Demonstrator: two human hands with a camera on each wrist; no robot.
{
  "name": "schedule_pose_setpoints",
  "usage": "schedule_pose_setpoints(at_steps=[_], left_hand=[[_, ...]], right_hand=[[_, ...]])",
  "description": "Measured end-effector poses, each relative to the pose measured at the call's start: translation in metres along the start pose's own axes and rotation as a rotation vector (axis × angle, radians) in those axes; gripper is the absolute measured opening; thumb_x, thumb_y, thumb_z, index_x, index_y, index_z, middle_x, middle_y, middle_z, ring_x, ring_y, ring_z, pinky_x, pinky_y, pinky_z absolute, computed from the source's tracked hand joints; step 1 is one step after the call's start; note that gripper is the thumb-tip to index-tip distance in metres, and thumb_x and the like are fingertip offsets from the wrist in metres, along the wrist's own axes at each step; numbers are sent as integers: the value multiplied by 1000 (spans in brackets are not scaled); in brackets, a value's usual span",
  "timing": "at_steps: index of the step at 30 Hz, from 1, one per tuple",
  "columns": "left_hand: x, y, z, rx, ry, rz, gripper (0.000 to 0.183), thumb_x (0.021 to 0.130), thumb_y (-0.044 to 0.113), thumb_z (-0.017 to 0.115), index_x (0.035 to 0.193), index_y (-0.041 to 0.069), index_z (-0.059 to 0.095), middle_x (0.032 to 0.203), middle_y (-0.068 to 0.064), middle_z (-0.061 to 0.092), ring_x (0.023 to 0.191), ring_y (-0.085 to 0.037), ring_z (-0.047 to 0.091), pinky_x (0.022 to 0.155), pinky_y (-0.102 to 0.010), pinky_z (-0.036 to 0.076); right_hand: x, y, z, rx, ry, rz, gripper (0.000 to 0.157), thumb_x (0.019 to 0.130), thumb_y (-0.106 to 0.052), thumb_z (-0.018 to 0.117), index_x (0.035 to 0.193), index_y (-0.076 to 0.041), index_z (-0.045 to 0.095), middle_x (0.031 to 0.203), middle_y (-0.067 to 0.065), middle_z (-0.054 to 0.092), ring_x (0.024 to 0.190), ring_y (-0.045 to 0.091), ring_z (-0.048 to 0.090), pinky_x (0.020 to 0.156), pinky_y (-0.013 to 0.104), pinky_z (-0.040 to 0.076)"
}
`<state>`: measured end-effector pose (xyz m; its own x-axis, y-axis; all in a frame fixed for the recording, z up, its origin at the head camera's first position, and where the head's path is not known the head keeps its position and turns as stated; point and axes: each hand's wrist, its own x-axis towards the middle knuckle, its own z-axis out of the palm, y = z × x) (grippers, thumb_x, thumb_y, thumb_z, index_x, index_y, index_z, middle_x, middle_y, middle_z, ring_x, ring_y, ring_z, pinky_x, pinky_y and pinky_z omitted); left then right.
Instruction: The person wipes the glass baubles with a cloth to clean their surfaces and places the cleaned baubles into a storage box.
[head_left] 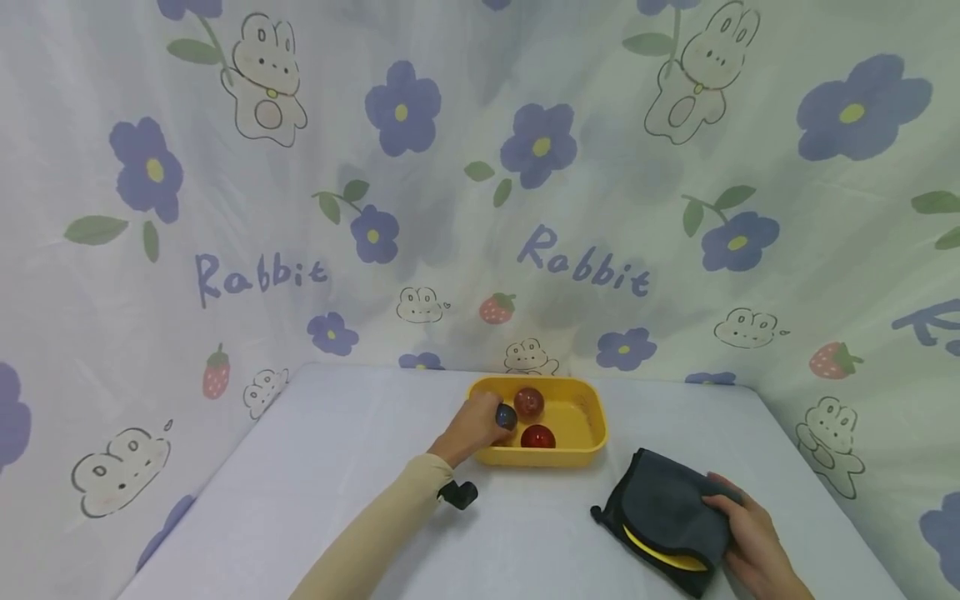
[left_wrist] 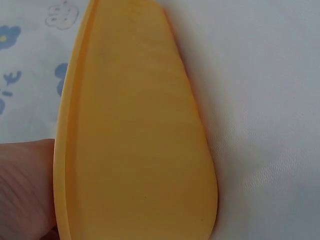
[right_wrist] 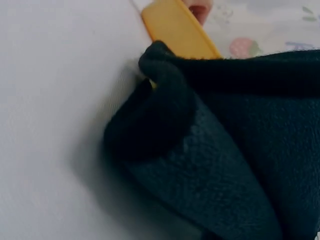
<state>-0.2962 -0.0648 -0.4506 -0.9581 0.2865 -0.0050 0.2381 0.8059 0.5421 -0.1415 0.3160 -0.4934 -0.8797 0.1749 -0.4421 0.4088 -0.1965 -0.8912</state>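
Note:
My left hand (head_left: 480,423) reaches over the near-left rim into a yellow plastic tray (head_left: 577,457). Its curled fingers hold a dark, glossy plum-like ball (head_left: 507,417). Two shiny red round fruits (head_left: 529,403) lie in the tray to the right of that hand, one behind the other. In the left wrist view the tray's outer wall (left_wrist: 135,120) hides the fingers; only part of the hand (left_wrist: 25,190) shows. At the right, my right hand (head_left: 753,533) grips the edge of a dark grey fabric pouch (head_left: 675,508), thumb on top. Yellow shows along its curved opening.
A white-covered table (head_left: 360,433) carries everything. Behind it and along both sides hangs a pale curtain (head_left: 457,200) printed with rabbits, flowers and strawberries. The pouch lies nearer than the tray and to its right. A black wrist camera (head_left: 459,495) sits below my left wrist.

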Motion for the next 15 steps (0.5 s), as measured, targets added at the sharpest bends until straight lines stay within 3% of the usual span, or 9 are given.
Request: schedule_pose_setpoints(at_steps=[1,3,4,5,7,9,11,13,15], left_hand=[[0,0,1,3,1,2,37,83,16,88,112,3,69,99,-6,70,85,-20,62,92,-39,63],[0,0,2,16,4,9,39,83,17,88,113,3,68,99,-7,70,85,-20,62,93,-39,63],[0,0,2,22,6,12,40,83,18,88,113,2,68,99,-7,70,85,-20,61,93,-39,63],[0,0,2,25,7,14,41,82,18,88,113,2,68,99,-7,70,85,-20,61,93,-39,63],[0,1,2,32,8,21,42,82,18,88,114,2,67,99,-8,70,84,-20,61,92,-39,63],[-1,1,2,38,8,25,43,82,19,89,115,2,67,100,-8,70,85,-20,61,93,-39,63],[-5,1,1,43,14,32,46,82,21,89,118,3,67,105,-9,71,89,-21,63,96,-41,62],[-9,2,-2,42,29,38,52,82,23,89,125,3,66,115,-10,71,100,-24,66,102,-44,59],[-16,3,-7,39,54,44,58,84,27,87,131,4,64,126,-12,70,112,-29,66,108,-48,55]], right_hand=[[0,0,-1,-21,34,-17,80,103,-17,55,167,-11,8,174,22,-1,160,35,20,122,35,42],[2,-1,-1,-50,118,-57,80,100,-15,59,166,-11,15,168,19,33,142,19,52,101,20,54],[3,-2,-1,-71,163,-84,77,100,-14,61,165,-10,20,158,15,48,127,8,61,89,13,55],[4,-4,0,-90,206,-109,75,99,-14,61,164,-9,24,149,7,58,115,-1,62,80,8,52],[3,-9,4,-151,286,-155,70,99,-14,61,161,-7,29,140,-1,62,106,-4,59,84,9,51],[1,-15,9,-192,335,-209,67,101,-13,58,160,-3,30,149,9,56,134,12,55,105,20,50],[-4,-22,14,-233,356,-239,65,103,-13,54,161,-2,28,162,19,40,156,30,32,123,38,40],[-10,-31,19,-262,355,-282,63,104,-13,51,161,-1,27,168,25,27,162,37,14,129,54,27],[-16,-40,25,-291,350,-330,61,106,-14,49,161,-2,27,170,23,25,162,37,10,130,57,20]])
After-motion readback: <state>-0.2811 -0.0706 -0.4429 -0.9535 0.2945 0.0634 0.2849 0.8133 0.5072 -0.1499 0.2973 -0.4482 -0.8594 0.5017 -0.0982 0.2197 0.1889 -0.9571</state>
